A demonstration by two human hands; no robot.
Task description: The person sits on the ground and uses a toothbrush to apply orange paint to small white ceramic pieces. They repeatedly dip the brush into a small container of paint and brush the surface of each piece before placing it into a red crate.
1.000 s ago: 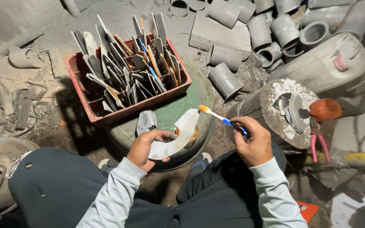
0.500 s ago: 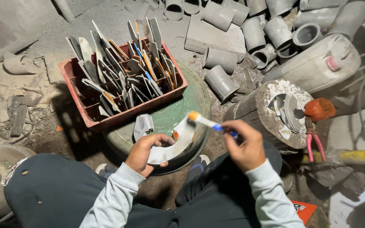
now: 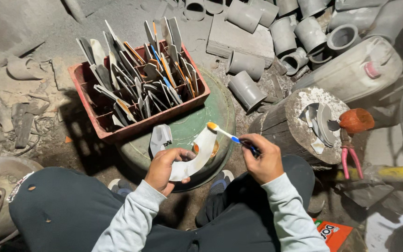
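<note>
A: What do we have in our left hand?

B: We hold a curved white plastic piece. Our fingers are closed around its lower end, with the thumb on top, so the long curve stands up and away from the palm, free to be brushed.

A: And the right hand?

B: It is clenched on the blue handle of a toothbrush. The brush head, wet with orange paste, reaches past our fingertips to the left and touches the upper tip of the white piece. We judge the long grip gives us a fine control of the head.

A: Where is the piece, then?

B: Between our 2 hands, just above our knees, over the green round lid. An orange spot shows behind it, just beyond the left fingers; perhaps a small pot of paste, but we cannot tell.

A: And the other things?

B: Beyond the left fingers is a red crate packed with similar pieces standing upright, easy to pick. To the right of the right hand, a stump carries some more pieces, and pink pliers lean beside it. Grey pipe fittings lie further away.
</note>
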